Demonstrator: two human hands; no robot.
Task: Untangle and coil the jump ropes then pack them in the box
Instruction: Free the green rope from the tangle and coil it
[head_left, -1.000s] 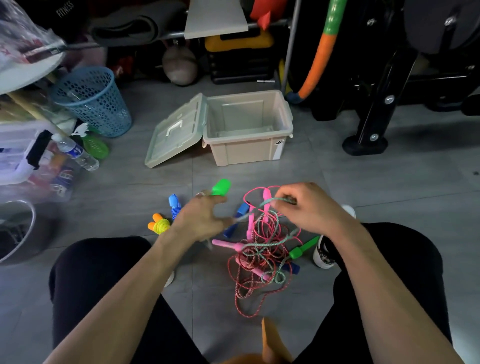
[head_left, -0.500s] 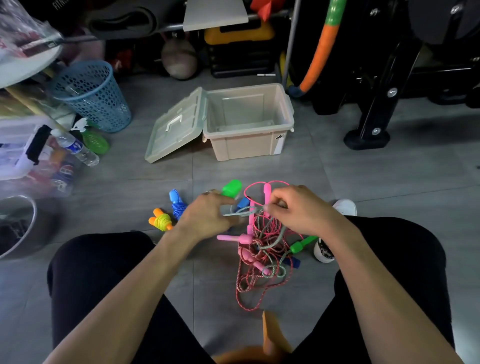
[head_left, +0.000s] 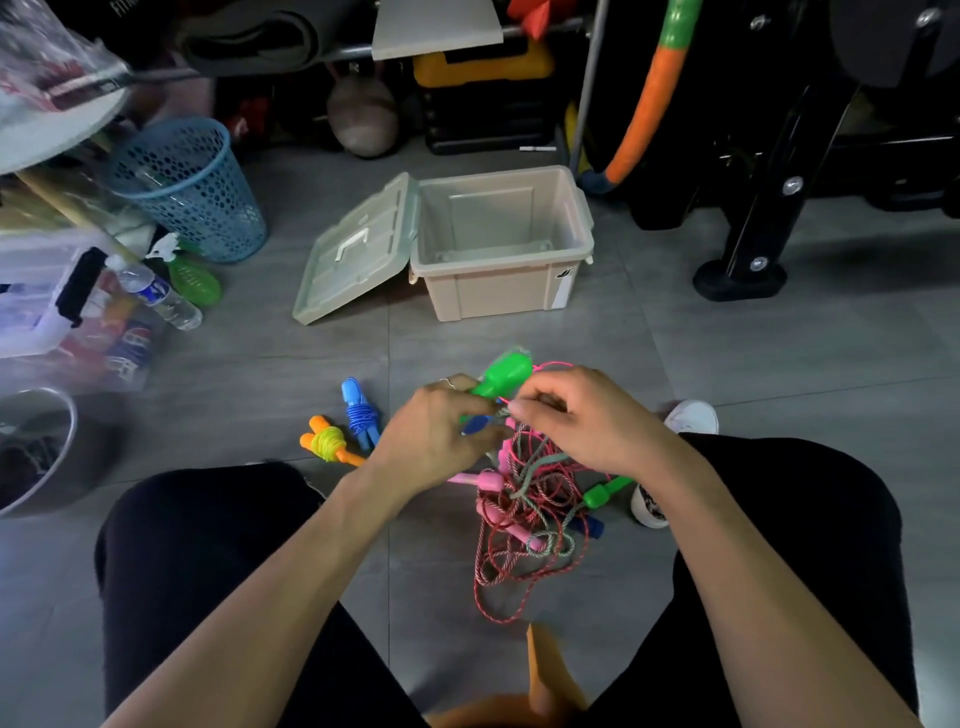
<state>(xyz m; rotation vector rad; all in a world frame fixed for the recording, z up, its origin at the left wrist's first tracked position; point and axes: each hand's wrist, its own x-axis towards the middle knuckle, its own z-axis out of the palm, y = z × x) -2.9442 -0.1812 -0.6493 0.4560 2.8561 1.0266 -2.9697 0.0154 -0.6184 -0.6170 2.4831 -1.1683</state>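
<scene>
A tangle of red, pink and grey-green jump ropes (head_left: 524, 514) lies on the floor between my knees, with pink, green and blue handles poking out. My left hand (head_left: 441, 436) holds a bright green handle (head_left: 501, 376) that sticks up past its fingers. My right hand (head_left: 582, 421) pinches a cord at the top of the tangle, fingertips almost touching the left hand. Two coiled ropes lie to the left: an orange-handled yellow one (head_left: 330, 441) and a blue one (head_left: 358, 413). The beige box (head_left: 498, 291) stands open beyond, its lid (head_left: 353, 254) hanging off the left side.
A blue mesh basket (head_left: 189, 187), a water bottle (head_left: 156, 293) and clear bins crowd the left. Black gym equipment feet (head_left: 737, 275) stand at the right, shelves and a kettlebell at the back. A metal bowl (head_left: 36, 447) sits at the left edge.
My hands have come together above the tangle. The left hand has taken up the green handle and raised it; the right hand moved left along the cord.
</scene>
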